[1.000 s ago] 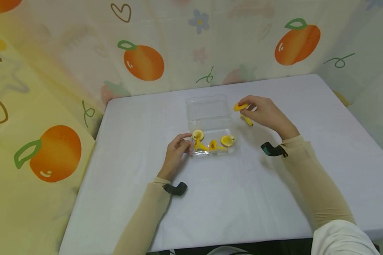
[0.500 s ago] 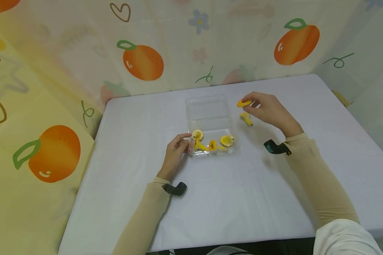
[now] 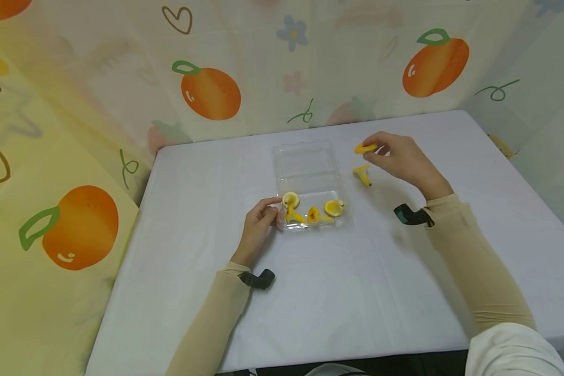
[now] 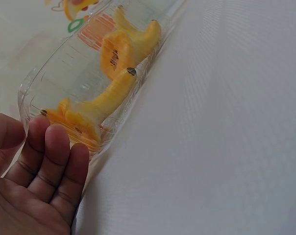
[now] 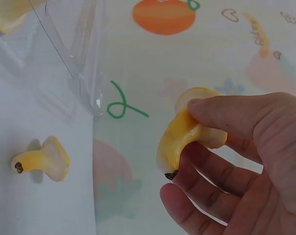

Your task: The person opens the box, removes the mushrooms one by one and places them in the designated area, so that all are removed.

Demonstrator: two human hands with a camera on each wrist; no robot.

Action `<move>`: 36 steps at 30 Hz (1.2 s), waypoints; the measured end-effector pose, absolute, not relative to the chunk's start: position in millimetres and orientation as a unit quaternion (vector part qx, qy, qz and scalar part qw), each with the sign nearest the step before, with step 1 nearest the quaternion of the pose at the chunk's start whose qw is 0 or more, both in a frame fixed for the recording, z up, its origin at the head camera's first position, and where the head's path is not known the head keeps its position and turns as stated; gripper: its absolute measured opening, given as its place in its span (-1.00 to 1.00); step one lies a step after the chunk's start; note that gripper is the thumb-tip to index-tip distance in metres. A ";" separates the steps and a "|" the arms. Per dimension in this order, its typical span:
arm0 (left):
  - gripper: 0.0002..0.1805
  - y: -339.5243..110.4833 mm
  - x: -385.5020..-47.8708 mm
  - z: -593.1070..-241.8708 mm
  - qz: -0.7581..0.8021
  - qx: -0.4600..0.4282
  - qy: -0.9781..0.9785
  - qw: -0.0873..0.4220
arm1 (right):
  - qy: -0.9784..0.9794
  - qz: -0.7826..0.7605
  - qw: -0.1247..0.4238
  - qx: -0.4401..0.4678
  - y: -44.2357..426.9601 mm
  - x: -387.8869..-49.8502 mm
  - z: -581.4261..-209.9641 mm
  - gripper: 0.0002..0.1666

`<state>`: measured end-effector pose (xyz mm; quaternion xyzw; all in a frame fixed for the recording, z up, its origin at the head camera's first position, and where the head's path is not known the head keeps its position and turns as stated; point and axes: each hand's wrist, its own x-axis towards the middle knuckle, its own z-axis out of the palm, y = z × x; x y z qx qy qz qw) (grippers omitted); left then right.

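An open clear plastic box [image 3: 310,196] holds several yellow mushroom-like pieces, among them a trumpet-shaped one [image 4: 111,95] at its near side. My left hand [image 3: 256,230] holds the box's left end, with thumb and fingers on its wall [image 4: 45,171]. Above the table, right of the lid, my right hand [image 3: 401,159] pinches a yellow piece [image 3: 365,149]; in the right wrist view that piece [image 5: 180,134] shows a curved stem with a dark tip. Another trumpet-shaped piece [image 3: 363,175] lies on the table below my right hand.
The white-covered table [image 3: 207,177] reaches back to a patterned cloth wall [image 3: 263,62]. The box's clear lid [image 3: 305,159] lies folded back, away from me. Dark bands [image 3: 258,279] are on both wrists.
My right hand has moved up and to the right with the pinched piece, away from the box and the piece on the table. My left hand has stayed at the box.
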<state>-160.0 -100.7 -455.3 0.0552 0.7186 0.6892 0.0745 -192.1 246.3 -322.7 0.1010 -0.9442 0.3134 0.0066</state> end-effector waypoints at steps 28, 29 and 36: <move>-0.66 -101.3 -160.2 -457.1 0.695 0.059 0.713 0.068 | -0.951 0.298 0.030 0.081 265.7 -192.6 -321.0 -0.62; -0.66 -101.3 -160.1 -457.4 0.693 0.059 0.716 0.066 | -0.951 0.298 0.032 0.081 266.5 -193.0 -321.5 -0.62; -0.67 -100.4 -160.6 -459.0 0.689 0.061 0.720 0.057 | -0.951 0.302 0.025 0.069 269.7 -195.1 -323.5 -0.61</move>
